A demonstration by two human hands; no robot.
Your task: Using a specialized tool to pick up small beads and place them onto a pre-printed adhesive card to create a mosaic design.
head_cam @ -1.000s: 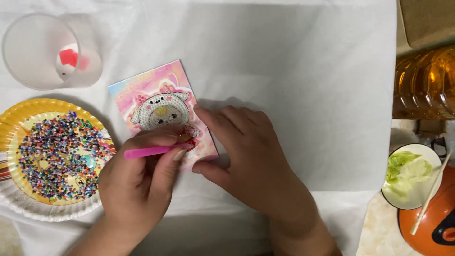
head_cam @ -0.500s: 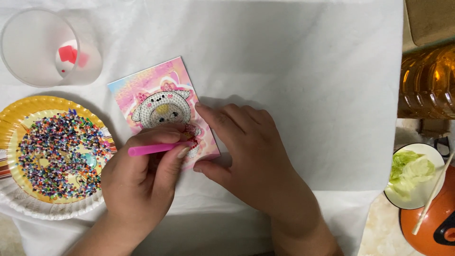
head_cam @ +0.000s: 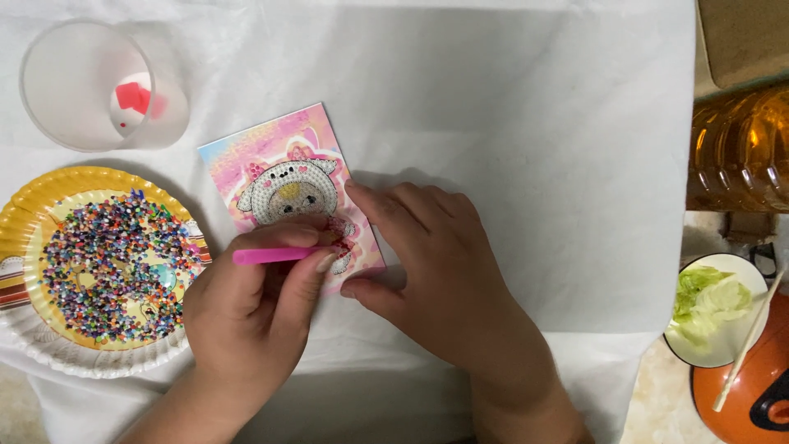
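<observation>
White paper sheeting [head_cam: 509, 99] covers the worktop, creased in places, with a bare stone-patterned edge showing at the lower right. On it lies a small pink picture card [head_cam: 279, 177] bearing a round-faced cartoon figure partly filled with tiny beads. The left hand [head_cam: 246, 321] has its grip clenched around a pink pen-like stick [head_cam: 271, 256], thumb and forefinger pinching it so that it lies almost level, its tip pointing toward the lower right part of the card; the tip itself is hidden by the fingers, so contact with the card cannot be confirmed. The right hand [head_cam: 436, 271] rests flat on the sheet just beside the card, its grip released, holding nothing, with forefinger and thumb touching the card's right edge and lower corner.

Left of the hands, a yellow paper plate [head_cam: 33, 205] holds a heap of mixed coloured beads [head_cam: 107, 267]. Above it stands a clear plastic cup [head_cam: 49, 90] with a small red piece [head_cam: 131, 96] inside. At the right edge, well apart from the card, are an amber plastic bottle [head_cam: 740, 148], a bowl of green leaves [head_cam: 711, 308] with a chopstick [head_cam: 752, 337] across it, and an orange pot [head_cam: 748, 386].
</observation>
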